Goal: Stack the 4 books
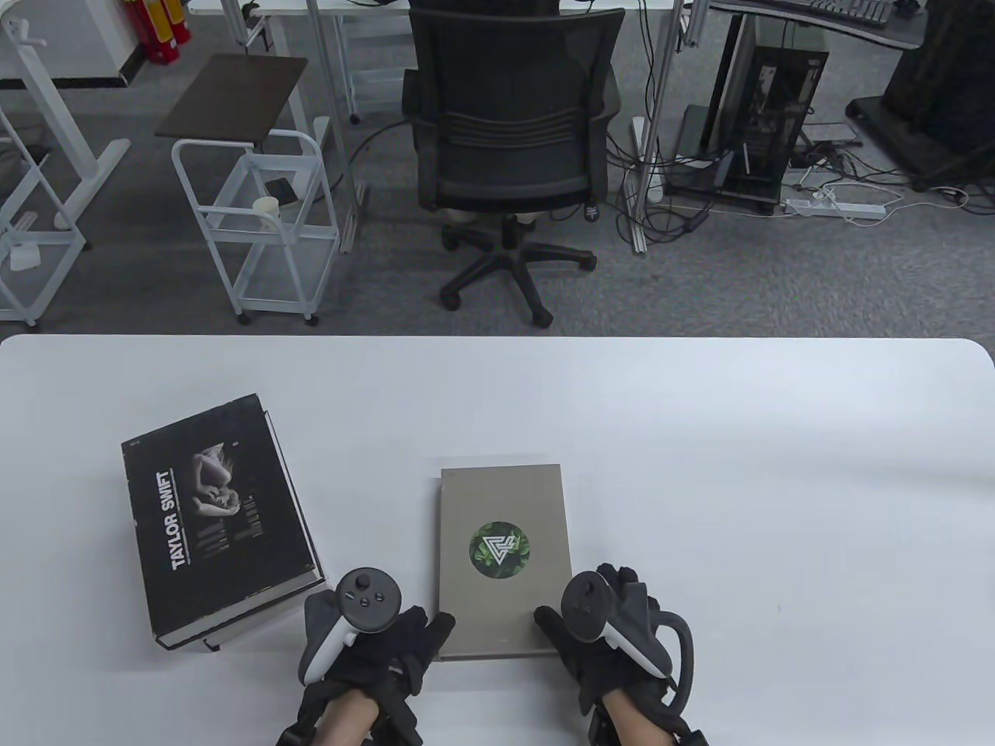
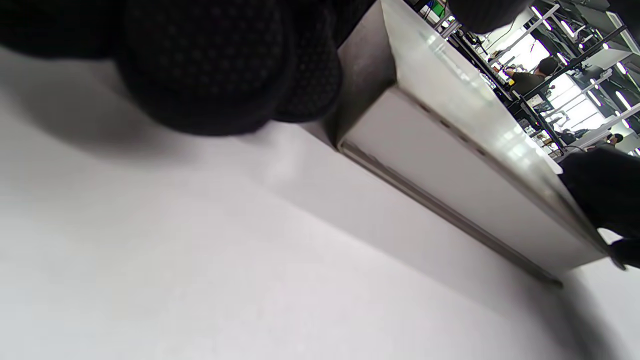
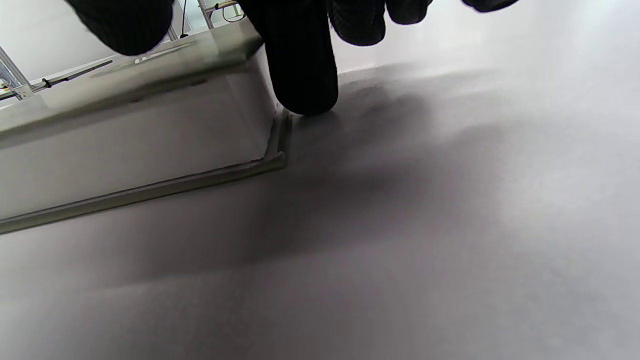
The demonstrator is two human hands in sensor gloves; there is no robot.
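white tabletop [image 1: 699, 466], filling the lower half of the table view. lower left of that view: black taylor swift book [image 1: 218, 517], lying flat, cover up, turned slightly off square, resting on another book [image 1: 211, 643] of which only a pale corner shows beneath its near edge; how many volumes lie under it cannot be told. lower centre-left: left hand [image 1: 365, 645], black glove, tracker strapped to its back, fingers [image 1: 435, 625] reaching right to the near left corner of the grey book; in the left wrist view the gloved fingers [image 2: 225, 70] press against that book's side at the corner, with the book's pale page edge [image 2: 450, 170] running toward the lower right of the frame. lower centre: grey book [image 1: 501, 563], flat on the tabletop, cover up, a round green emblem [image 1: 498, 550] at its middle, a thinner edge of a second cover or book showing along its left and near sides; well apart from the black book. lower centre-right: right hand [image 1: 614, 629], black glove, tracker on its back, thumb [image 1: 548, 622] on the cover near the right corner; in the right wrist view one finger [image 3: 300, 65] runs down the book's corner [image 3: 260, 100] to the tabletop [image 3: 450, 225], others hanging free above. both hands grip the grey book at its near corners, one on each side. upper half of the table view: black office chair [image 1: 509, 148], white wire trolley [image 1: 256, 217], computer tower [image 1: 766, 116] amid floor cables.
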